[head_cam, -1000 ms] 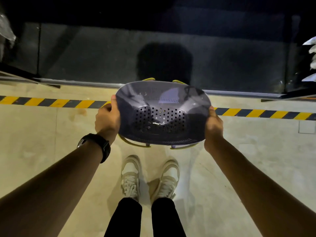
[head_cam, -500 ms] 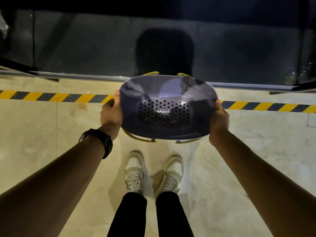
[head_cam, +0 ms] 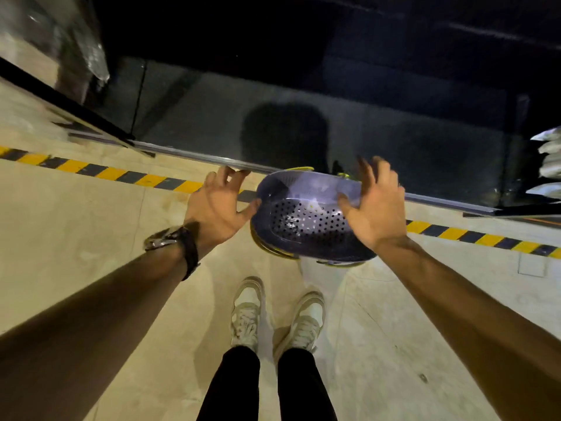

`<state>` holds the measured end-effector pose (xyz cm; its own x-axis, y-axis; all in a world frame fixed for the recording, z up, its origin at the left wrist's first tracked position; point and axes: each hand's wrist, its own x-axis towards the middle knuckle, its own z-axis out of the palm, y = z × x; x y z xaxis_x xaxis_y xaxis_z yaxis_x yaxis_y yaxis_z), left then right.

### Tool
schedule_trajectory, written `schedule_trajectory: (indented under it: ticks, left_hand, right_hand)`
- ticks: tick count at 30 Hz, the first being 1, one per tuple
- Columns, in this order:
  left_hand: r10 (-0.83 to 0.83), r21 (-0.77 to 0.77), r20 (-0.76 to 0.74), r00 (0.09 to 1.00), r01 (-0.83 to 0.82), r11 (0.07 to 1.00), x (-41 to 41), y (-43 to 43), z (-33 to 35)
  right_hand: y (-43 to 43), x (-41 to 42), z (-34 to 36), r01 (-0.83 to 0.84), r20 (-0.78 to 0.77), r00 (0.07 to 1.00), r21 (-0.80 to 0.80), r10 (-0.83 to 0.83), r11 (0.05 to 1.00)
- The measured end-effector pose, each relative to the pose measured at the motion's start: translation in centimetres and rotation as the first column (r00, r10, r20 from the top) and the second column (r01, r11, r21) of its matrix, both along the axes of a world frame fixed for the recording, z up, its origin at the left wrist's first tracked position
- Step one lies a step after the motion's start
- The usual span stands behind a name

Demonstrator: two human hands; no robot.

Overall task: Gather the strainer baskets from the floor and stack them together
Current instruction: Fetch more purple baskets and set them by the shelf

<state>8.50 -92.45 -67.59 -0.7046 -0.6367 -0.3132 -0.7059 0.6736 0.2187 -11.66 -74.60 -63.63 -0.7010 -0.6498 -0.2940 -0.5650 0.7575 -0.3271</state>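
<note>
A stack of strainer baskets (head_cam: pixel 306 220) is in front of me, a grey-purple perforated basket on top with yellow rims of others showing beneath it. It is below my hands, above or on the pale floor; I cannot tell whether it touches the floor. My left hand (head_cam: pixel 217 205) is spread wide at the stack's left rim, thumb close to the edge. My right hand (head_cam: pixel 375 205) is spread at the right rim, partly in front of the basket. Neither hand grips anything.
A yellow-and-black hazard stripe (head_cam: pixel 91 170) crosses the pale floor (head_cam: pixel 91 238). Behind it a metal threshold rail (head_cam: pixel 194 153) borders a dark lower area. My white shoes (head_cam: pixel 273 317) stand just behind the stack. White packages (head_cam: pixel 549 165) sit at the far right.
Both hands held the stack by its sides; now they have let go and the fingers are spread. The stack has dropped lower and shifted right in view.
</note>
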Motion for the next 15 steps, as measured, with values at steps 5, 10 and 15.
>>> schedule_trajectory:
  ticks: [5,10,15]
  left_hand:
    - [-0.018,-0.083,0.07,0.997,0.024,0.996,2.7,-1.1,8.5]
    - [0.083,-0.173,0.071,0.994,-0.069,0.983,5.9,-0.5,18.7]
    - [0.258,-0.21,-0.055,0.964,-0.264,0.941,10.5,1.1,29.4]
  right_hand:
    - [-5.6,3.8,8.0,-0.33,-0.095,0.938,0.057,0.334,0.942]
    - [-7.5,6.7,17.2,-0.45,-0.104,0.884,0.075,0.456,0.89]
    - [-7.7,9.5,27.0,-0.554,-0.186,0.811,0.058,0.554,0.83]
